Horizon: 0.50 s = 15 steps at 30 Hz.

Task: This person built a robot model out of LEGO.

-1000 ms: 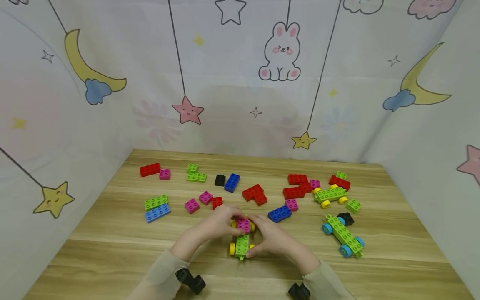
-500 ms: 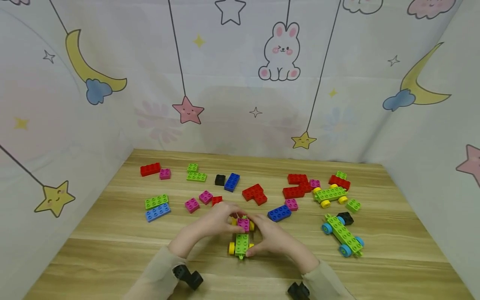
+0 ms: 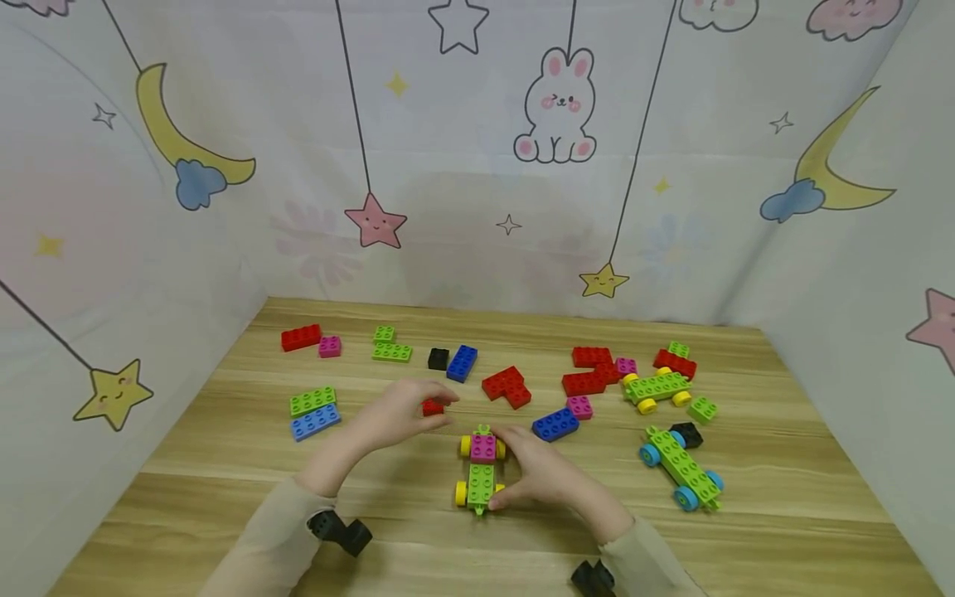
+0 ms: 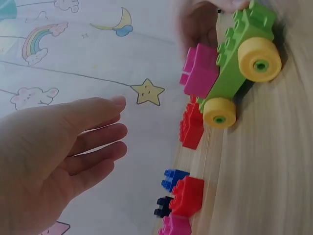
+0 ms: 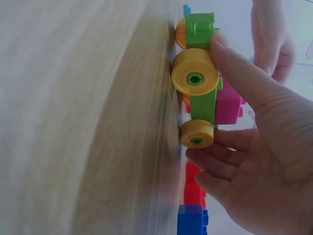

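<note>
A green toy car base (image 3: 481,487) with yellow wheels stands in front of me. On its far end sits a pink brick (image 3: 482,448). My right hand (image 3: 545,474) holds the car base from the right. In the right wrist view its thumb lies at the near end and its fingers curl by the far wheel (image 5: 197,134). My left hand (image 3: 395,416) is off the car, loosely bent with nothing held. It hovers over a small red brick (image 3: 433,408), partly hidden by the fingers. In the left wrist view, that hand (image 4: 63,152) is apart from all bricks.
To the right stand two more green car bases, one with yellow wheels (image 3: 658,387), one with blue wheels (image 3: 682,466). A dark blue brick (image 3: 555,424) lies beyond my right hand. Pink bricks (image 3: 382,409) and a light blue brick (image 3: 316,422) lie left. A printed cloth (image 3: 477,274) closes the back.
My left hand has let go of the pink brick on the car base and moved left and away, over the small red brick. The right hand stays on the car base.
</note>
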Available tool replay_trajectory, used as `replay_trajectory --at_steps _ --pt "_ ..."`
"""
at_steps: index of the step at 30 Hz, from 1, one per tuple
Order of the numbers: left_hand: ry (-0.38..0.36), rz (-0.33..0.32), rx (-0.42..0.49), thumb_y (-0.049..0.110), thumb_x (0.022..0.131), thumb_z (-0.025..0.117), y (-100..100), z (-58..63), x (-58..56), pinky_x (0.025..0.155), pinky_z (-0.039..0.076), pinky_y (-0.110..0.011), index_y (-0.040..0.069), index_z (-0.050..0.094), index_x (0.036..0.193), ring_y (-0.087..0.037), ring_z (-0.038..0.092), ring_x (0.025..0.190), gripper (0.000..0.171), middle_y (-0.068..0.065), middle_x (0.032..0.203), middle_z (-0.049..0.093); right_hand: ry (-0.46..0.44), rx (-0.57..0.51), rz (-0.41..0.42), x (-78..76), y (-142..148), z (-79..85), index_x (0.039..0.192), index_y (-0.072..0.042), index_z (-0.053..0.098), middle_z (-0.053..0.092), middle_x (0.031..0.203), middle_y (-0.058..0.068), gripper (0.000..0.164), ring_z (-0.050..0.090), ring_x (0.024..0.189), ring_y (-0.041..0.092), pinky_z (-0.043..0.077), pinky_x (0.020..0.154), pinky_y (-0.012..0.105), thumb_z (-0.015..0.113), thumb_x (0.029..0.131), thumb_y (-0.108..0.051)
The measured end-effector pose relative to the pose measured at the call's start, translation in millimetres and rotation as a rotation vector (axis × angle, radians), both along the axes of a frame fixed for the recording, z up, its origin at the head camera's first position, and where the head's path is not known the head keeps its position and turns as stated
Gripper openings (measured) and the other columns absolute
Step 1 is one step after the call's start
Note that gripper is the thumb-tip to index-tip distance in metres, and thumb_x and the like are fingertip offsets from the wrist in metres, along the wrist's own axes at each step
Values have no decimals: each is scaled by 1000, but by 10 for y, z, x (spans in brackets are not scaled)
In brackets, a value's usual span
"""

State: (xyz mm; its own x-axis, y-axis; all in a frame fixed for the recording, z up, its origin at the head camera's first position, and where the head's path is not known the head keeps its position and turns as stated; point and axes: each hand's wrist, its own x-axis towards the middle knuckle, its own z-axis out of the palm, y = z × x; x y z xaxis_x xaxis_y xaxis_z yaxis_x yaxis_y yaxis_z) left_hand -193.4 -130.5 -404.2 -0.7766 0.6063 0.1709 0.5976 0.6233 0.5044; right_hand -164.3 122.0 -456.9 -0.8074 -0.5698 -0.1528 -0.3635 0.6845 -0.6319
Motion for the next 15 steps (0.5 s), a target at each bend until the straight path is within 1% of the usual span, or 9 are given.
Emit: replay_trajectory --at_steps 2,7,12,14,15 --pt "11 13 6 12 90 70 -88 -1 -27 85 57 -41 1 70 113 -27 68 99 25 -13 109 72 -3 3 -3 1 0 -2 149 -1 36 38 152 19 102 39 140 37 35 112 54 86 70 -43" --pt "13 93 -2 11 91 69 -321 -1 -83 88 55 -46 1 69 115 -30 67 104 27 -13 111 71 -2 5 -5 3 2 -9 149 0 36 38 153 19 103 38 140 38 35 112 53 87 70 -42" --pt "-29 169 -27 10 91 68 -599 -28 -147 94 52 -51 2 66 122 -32 63 110 32 -15 118 69 -4 4 0 0 0 -21 149 0 36 38 153 19 103 38 140 37 35 113 52 86 70 -43" --pt "-50 184 -25 9 91 68 -713 -42 -170 95 50 -53 1 63 126 -35 61 112 36 -17 121 67 -7 5 0 -1 -3 -24 149 0 36 38 153 19 103 38 140 37 35 113 52 86 70 -43" --pt "-47 189 -26 9 91 68 -766 -48 -180 95 50 -54 1 62 127 -36 60 112 37 -17 122 66 -7 5 0 -2 -3 -25 149 0 36 38 153 19 103 38 140 37 35 113 52 86 70 -43"
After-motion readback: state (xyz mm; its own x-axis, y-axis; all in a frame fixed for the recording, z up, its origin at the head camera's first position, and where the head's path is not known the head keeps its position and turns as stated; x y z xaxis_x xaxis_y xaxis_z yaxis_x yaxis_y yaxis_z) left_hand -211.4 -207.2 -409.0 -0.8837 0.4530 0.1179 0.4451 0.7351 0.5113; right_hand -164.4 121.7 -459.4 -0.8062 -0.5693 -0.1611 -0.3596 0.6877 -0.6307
